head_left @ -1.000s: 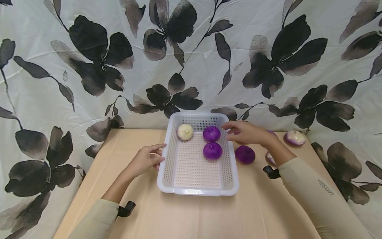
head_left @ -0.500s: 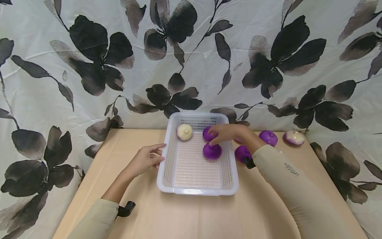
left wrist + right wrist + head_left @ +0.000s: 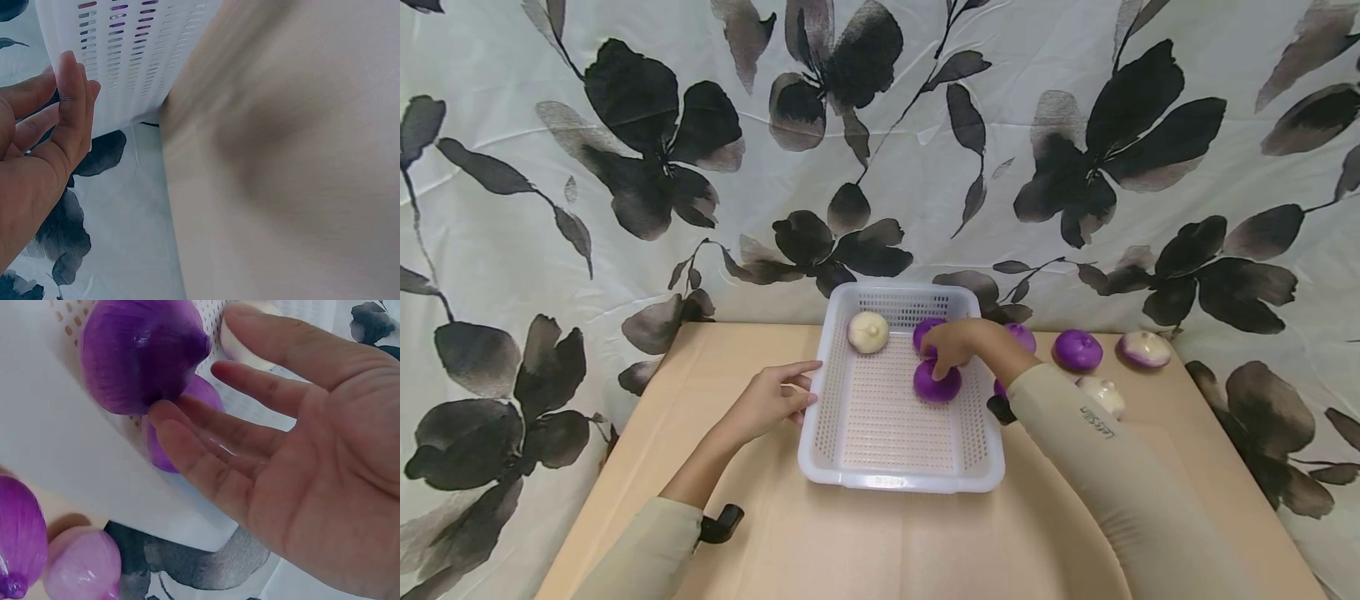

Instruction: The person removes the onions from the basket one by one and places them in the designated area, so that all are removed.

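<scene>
A white perforated plastic basket [image 3: 898, 481] stands on the table. My left hand [image 3: 771, 396] touches the basket's left wall with its fingertips, the fingers nearly straight. Inside the basket, on the right, lie a front purple onion [image 3: 936, 387] and a back purple onion [image 3: 924, 332]; a white onion [image 3: 868, 332] sits at the back left. My right hand [image 3: 957, 340] reaches over the right rim, above the two purple ones, and partly hides the back one. In the right wrist view its fingers are spread, with fingertips [image 3: 164, 414] right at the front purple onion.
Right of the basket on the table [image 3: 895, 550] lie a purple onion [image 3: 1077, 350], a paler purple onion [image 3: 1021, 336], a white-and-purple onion [image 3: 1144, 349] and a whitish onion [image 3: 1102, 396]; another purple one is mostly hidden by the right wrist. A floral cloth [image 3: 737, 183] hangs behind.
My right hand has moved left from the basket's right rim to over the two purple onions, then slightly lower onto the front one. The left hand and the onions in the basket stay put.
</scene>
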`<action>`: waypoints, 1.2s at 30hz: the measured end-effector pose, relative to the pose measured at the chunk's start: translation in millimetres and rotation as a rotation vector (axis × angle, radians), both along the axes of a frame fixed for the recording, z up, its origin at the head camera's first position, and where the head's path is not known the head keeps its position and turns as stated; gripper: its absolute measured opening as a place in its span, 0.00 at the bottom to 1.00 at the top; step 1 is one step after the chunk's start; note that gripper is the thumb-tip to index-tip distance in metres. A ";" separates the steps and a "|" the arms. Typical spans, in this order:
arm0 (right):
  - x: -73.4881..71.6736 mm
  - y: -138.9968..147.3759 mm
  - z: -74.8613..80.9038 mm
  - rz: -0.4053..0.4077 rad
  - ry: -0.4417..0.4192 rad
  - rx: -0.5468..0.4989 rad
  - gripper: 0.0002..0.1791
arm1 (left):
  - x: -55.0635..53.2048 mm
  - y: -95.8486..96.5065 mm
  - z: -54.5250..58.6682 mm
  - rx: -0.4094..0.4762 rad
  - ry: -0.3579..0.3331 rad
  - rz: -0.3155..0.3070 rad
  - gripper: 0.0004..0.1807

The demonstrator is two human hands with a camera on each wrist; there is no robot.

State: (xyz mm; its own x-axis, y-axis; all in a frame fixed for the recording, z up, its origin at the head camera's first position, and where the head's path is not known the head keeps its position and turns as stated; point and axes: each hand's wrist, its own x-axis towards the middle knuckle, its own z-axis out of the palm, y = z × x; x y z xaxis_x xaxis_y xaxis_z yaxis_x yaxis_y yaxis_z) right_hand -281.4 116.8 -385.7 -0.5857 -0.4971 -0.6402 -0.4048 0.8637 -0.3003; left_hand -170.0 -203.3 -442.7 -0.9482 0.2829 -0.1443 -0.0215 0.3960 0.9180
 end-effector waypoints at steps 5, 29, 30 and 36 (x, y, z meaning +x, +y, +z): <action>2.1 -4.4 -5.5 -0.057 -0.015 -0.001 0.35 | 0.5 0.9 0.7 -0.009 -0.004 0.005 0.32; -1.7 -24.3 -34.5 -0.148 -0.167 -0.105 0.26 | 1.9 -0.8 -0.7 -0.017 -0.004 0.004 0.32; -0.7 -25.3 -35.5 -0.163 -0.187 -0.125 0.26 | 1.8 -0.8 -0.7 -0.017 -0.005 0.006 0.32; 4.7 -31.3 -39.9 -0.231 -0.284 -0.188 0.28 | 1.9 -0.7 0.7 -0.004 -0.008 0.003 0.32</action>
State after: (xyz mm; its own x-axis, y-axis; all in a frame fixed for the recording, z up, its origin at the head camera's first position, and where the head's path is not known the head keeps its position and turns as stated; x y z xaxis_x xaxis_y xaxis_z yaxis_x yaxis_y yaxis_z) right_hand -276.7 85.5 -425.6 -0.5082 -0.4970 -0.7034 -0.0851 0.8417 -0.5332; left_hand -168.1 -204.1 -442.0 -0.9480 0.2791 -0.1527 -0.0299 0.3997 0.9161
